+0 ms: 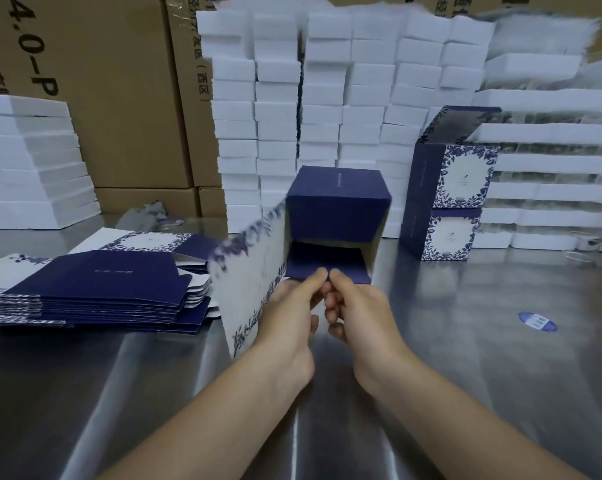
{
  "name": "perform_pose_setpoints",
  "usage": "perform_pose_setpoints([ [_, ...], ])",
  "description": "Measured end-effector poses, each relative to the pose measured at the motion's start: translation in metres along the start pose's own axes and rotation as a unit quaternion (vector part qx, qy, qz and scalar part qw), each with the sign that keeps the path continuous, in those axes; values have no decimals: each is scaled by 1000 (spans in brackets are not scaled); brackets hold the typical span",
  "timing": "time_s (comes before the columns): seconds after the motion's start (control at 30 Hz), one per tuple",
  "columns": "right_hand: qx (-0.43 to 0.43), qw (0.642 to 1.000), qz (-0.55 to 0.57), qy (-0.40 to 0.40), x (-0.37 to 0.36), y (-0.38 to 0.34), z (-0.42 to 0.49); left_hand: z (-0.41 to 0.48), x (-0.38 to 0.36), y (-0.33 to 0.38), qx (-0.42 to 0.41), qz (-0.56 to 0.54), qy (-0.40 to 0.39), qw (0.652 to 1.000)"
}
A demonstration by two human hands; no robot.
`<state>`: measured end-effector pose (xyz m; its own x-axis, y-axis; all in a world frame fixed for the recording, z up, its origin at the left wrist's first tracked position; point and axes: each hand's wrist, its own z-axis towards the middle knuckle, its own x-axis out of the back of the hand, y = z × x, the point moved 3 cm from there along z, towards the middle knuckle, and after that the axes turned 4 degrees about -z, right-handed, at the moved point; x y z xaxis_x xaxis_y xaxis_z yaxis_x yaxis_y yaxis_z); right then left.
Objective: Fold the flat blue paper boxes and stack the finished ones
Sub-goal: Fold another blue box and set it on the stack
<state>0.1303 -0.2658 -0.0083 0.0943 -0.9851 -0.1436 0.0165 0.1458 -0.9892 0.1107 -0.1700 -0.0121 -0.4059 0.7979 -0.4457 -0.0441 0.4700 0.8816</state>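
Head view shows the half-formed blue box [337, 202] over the steel table [465, 341], with the left hand [285, 317] and right hand [361, 313] each pinching its lower flap [313, 263]. The thin card looks light, springy and easily creased, so gripping near the fold lines seems safest.

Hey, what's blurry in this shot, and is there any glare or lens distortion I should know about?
Head view: the half-folded box's patterned side panel is motion-smeared, while the left hand and right hand look sharp; soft glare streaks cross the steel table; the white foam blocks smear at upper right; wide-angle bending tilts the cardboard cartons at left.
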Motion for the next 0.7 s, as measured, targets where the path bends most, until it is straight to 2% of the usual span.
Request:
perform_pose_setpoints([
  [0.17,24,999,26,35,3,-3,3,-7,-3,1,-33,38,8,999],
  [0.33,10,1000,24,8,6,-8,4,-6,-4,5,-59,58,33,996],
  [0.5,1,998,61,21,9,-9,5,-3,-1,9,-58,45,27,997],
  [0.7,-10,999,35,3,7,-9,2,0,2,13,-67,55,39,996],
])
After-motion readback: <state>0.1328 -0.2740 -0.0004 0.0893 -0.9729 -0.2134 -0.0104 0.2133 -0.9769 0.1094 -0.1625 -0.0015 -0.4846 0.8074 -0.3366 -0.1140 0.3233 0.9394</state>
